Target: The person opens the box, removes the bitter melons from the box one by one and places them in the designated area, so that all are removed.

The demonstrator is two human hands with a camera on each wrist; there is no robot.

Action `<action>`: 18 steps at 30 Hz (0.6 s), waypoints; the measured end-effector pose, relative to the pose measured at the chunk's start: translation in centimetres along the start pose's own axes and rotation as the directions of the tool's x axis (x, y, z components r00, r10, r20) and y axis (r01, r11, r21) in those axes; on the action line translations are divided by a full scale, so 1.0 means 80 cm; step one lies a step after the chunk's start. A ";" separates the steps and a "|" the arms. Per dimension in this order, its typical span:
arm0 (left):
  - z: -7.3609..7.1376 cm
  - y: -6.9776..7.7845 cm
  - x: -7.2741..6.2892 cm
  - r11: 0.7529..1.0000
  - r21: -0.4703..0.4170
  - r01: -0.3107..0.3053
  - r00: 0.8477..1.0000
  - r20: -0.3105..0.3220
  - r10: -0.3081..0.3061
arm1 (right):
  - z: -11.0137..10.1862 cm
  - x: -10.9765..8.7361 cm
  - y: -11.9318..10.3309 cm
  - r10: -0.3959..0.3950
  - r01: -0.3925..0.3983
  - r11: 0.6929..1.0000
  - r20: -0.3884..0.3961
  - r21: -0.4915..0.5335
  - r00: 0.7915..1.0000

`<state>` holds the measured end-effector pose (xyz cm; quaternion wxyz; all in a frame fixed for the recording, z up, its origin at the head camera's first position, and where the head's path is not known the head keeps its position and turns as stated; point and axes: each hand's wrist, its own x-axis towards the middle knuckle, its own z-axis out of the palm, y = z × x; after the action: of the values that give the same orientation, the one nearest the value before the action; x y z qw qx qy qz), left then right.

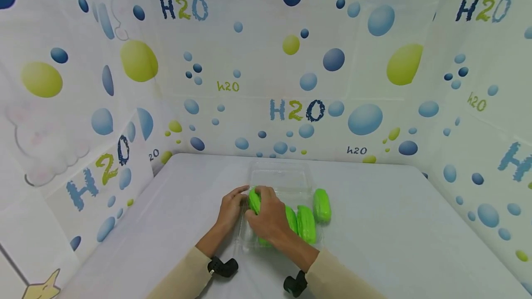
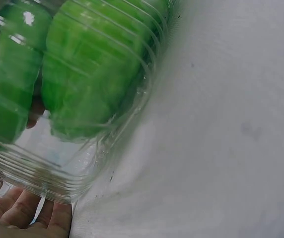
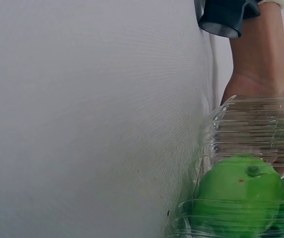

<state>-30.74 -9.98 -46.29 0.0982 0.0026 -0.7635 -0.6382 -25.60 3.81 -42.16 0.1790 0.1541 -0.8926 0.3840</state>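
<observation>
A clear plastic clamshell box [image 1: 245, 239] lies on the table with its lid folded back, holding several bright green, elongated, fruit-like pieces. At the box's left side, my right hand [image 1: 271, 216] grips one green piece [image 1: 254, 200] from above and partly covers it. My left hand [image 1: 229, 209] holds the left wall of the box; in the left wrist view its fingers [image 2: 28, 210] lie against the ribbed plastic. Another green piece [image 1: 306, 225] rests at the box's right side. Through the wall in the right wrist view, one rounded green end [image 3: 239, 193] has a small stem spot.
One loose green piece [image 1: 322, 206] lies just outside the box on the right. The transparent lid [image 1: 280, 176] extends toward the back edge of the white-covered table [image 1: 382, 225]. Patterned curtain walls [image 1: 257, 50] stand behind and on both sides.
</observation>
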 end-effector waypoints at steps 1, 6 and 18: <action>0.000 0.000 0.000 1.000 0.002 -0.003 1.000 0.002 0.003 | 0.000 0.000 0.000 -0.006 0.006 1.000 -0.004 0.002 1.000; -0.001 0.000 0.000 1.000 0.003 0.000 1.000 0.002 0.000 | 0.001 0.001 0.002 -0.036 0.036 0.999 -0.010 0.007 0.999; -0.002 0.002 -0.003 1.000 -0.026 0.015 1.000 0.013 -0.014 | 0.001 0.004 0.005 0.003 -0.002 1.000 0.051 -0.021 0.999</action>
<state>-30.49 -10.07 -46.16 0.0887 0.0028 -0.7559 -0.6487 -26.11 3.99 -42.32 0.1574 0.1610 -0.9010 0.3708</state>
